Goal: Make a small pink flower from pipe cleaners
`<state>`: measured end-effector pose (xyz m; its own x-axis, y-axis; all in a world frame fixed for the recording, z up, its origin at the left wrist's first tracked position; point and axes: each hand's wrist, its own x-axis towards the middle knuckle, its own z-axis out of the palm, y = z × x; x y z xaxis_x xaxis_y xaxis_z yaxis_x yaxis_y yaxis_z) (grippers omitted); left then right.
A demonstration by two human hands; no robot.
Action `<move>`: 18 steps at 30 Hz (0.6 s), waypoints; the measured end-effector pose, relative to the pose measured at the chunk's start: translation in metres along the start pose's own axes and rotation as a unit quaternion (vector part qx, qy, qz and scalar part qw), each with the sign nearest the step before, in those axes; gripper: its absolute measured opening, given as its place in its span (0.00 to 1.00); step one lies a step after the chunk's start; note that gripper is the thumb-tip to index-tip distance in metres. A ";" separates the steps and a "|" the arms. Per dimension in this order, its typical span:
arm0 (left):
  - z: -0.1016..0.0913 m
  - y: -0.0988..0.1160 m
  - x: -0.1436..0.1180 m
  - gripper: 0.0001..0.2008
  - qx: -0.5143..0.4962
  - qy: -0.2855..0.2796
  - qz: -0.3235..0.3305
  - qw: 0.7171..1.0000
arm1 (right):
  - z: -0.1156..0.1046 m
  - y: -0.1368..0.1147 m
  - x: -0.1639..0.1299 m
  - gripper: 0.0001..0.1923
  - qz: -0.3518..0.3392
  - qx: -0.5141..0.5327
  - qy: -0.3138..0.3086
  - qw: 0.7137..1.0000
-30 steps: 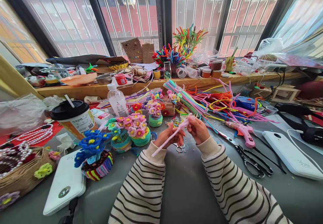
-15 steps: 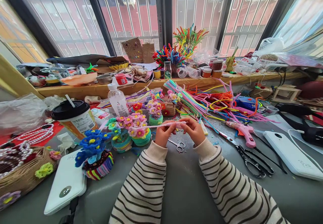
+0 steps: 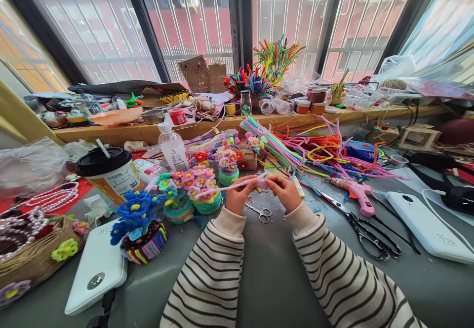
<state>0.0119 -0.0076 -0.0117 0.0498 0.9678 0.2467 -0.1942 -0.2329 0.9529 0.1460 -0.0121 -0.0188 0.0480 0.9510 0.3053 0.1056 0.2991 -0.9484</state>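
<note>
A pink pipe cleaner (image 3: 218,190) runs from my left hand (image 3: 238,197) out to the left, past the pink flowers. My left hand pinches it between thumb and fingers. Close by, my right hand (image 3: 284,193) pinches its other end, where the pink strand looks bent or looped; the fingertips hide part of it. Small scissors (image 3: 263,214) lie on the table just below and between my hands. Left of my left hand stands a pot of pink pipe-cleaner flowers (image 3: 203,182), with a pot of blue flowers (image 3: 142,227) nearer to me.
On the right lie large black-handled scissors (image 3: 374,239), a pink glue gun (image 3: 357,192) and a white power bank (image 3: 429,227). Loose pipe cleaners (image 3: 314,145) spread behind my hands. A lidded cup (image 3: 109,170), a bottle (image 3: 173,148) and another power bank (image 3: 98,264) stand or lie left.
My hands have shifted only slightly. The pipe cleaner's free left end has dipped, and the part between my fingertips looks more bunched or bent.
</note>
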 end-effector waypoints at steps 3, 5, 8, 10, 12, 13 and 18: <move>0.000 0.000 0.000 0.09 -0.070 0.007 -0.052 0.996 | 0.000 -0.001 -0.001 0.13 0.011 0.006 -0.004 1.000; 0.000 0.001 0.000 0.09 -0.099 0.019 -0.070 0.992 | 0.001 -0.001 0.000 0.12 0.006 -0.006 -0.003 1.000; 0.000 0.001 -0.001 0.10 -0.109 0.037 -0.074 0.991 | 0.000 -0.001 0.000 0.12 -0.031 -0.065 -0.005 0.997; 0.000 0.000 0.000 0.12 -0.069 0.043 -0.053 0.995 | 0.000 -0.003 -0.002 0.11 -0.069 -0.119 -0.002 0.991; -0.001 -0.002 0.001 0.12 0.017 0.051 -0.016 0.998 | 0.000 -0.009 -0.006 0.11 -0.115 -0.175 0.043 0.977; -0.001 -0.003 0.003 0.13 0.076 0.059 0.008 0.995 | 0.001 -0.014 -0.010 0.11 -0.147 -0.203 0.077 0.965; 0.003 0.001 0.011 0.12 0.448 0.044 0.162 0.878 | 0.032 -0.035 -0.046 0.18 -0.409 -0.310 -0.003 0.858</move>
<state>0.0149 0.0029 -0.0080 0.0511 0.8310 0.5538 0.6671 -0.4411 0.6003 0.1081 -0.0638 -0.0026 -0.2986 0.4430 0.8453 0.6101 0.7697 -0.1879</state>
